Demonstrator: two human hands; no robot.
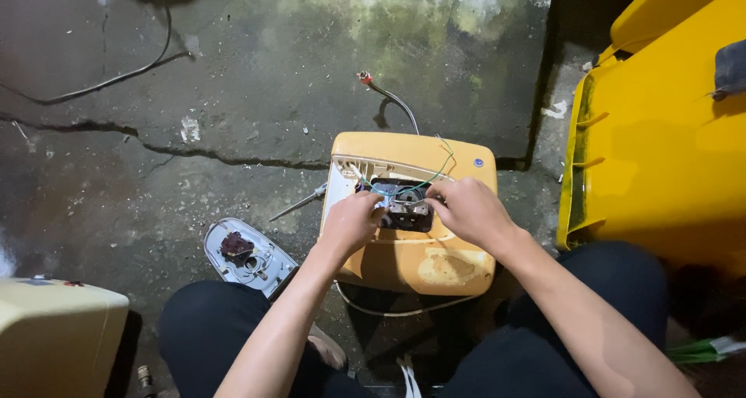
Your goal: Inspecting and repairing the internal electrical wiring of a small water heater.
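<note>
A yellow-orange rounded plastic appliance housing lies on the cracked, damp concrete floor, just in front of the person's knees. Its front has a dark rectangular opening holding metal terminal parts and thin green and blue wires that loop up out of it. Both hands work at that opening.

Left hand: fingers curled narrow, pinched at the left edge of the opening on a small part or wire; which one, cannot tell. Right hand: fingers bent in close at the right edge of the opening, tips hidden; whether they grip anything, cannot tell.

A braided metal hose with a red end fitting rises from behind the housing. A pale cable runs out under its near edge.

Left of the housing, a screwdriver with a thin metal shaft lies on the floor, near but apart. Nearer the left knee lies a grey oval plastic cover plate, inner side up, with a dark red part set in it.

Far right: a large yellow plastic bin with lid, closed, contents not visible. Bottom left: the corner of a cream-coloured box-shaped casing. A black cable crosses the floor top left.
</note>
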